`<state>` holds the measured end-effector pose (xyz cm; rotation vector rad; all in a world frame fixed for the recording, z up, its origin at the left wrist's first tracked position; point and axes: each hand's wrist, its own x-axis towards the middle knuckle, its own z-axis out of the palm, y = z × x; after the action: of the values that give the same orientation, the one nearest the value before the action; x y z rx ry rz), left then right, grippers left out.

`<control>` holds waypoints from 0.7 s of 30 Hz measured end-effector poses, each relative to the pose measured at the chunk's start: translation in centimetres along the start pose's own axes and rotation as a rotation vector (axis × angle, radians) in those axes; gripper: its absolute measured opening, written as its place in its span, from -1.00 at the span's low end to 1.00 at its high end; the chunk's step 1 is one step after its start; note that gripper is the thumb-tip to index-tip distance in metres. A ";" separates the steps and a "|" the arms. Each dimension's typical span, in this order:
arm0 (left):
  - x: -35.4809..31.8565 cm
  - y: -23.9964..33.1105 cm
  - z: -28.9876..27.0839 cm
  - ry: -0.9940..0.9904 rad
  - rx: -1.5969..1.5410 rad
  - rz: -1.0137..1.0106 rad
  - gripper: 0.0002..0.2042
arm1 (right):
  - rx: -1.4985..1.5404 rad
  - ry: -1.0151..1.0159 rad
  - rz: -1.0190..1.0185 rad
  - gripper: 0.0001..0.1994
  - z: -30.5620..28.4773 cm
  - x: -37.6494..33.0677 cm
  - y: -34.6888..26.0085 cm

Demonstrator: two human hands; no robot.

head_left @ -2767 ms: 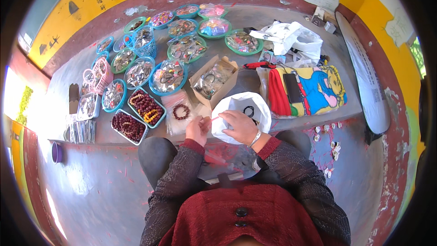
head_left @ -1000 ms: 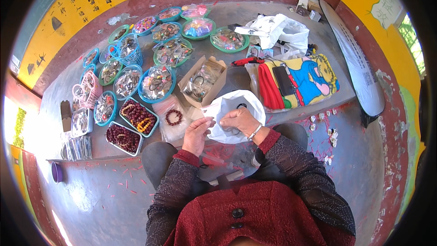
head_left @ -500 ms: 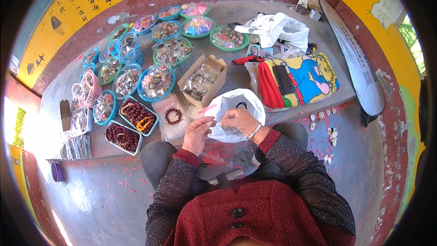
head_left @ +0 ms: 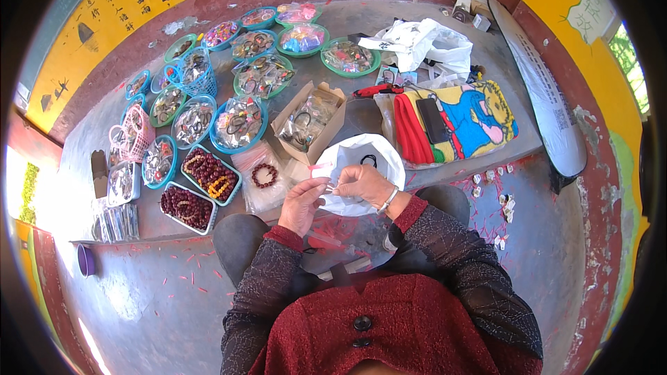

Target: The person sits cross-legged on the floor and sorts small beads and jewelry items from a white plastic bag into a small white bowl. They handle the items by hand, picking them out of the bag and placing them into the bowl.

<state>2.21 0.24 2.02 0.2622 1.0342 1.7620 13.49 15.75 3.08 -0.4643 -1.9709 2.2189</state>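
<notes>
My left hand is closed in a pinch on a small pale piece with a pink strip, which juts up past the fingertips. Close beside it, my right hand pinches something small and pale at the left fingertips, too small to name. Under and behind both hands, an open white bag sits between my knees and the platform edge. A black loop shows inside it. Left of the bag, a dark red bead bracelet lies on a stack of clear plastic bags.
A cardboard box of packaged items stands behind the white bag. Two trays of bead bracelets and several baskets of small packets fill the left. A folded colourful towel bears a dark phone. Pink scraps litter the floor.
My right fingertips have moved left to meet the left ones. The pink strip has shifted slightly and turned more upright between the fingers.
</notes>
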 end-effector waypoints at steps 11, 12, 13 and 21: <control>0.2 -0.8 -0.4 -0.001 0.086 0.015 -0.87 | 0.118 -0.057 0.024 -0.89 -0.3 0.2 0.3; 0.1 -0.8 -0.4 0.010 0.110 0.041 -0.87 | 0.112 -0.060 0.033 -0.89 -0.3 0.2 0.2; 0.2 -0.8 -0.5 0.024 0.138 0.061 -0.88 | 0.096 -0.061 0.029 -0.89 -0.2 0.2 0.2; 0.4 -0.8 -0.3 0.116 0.214 0.107 -0.90 | 0.055 -0.002 -0.006 -0.84 -0.1 0.1 0.3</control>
<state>2.33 0.51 1.11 0.3572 1.3163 1.7798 13.45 15.84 2.80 -0.4480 -1.9043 2.2644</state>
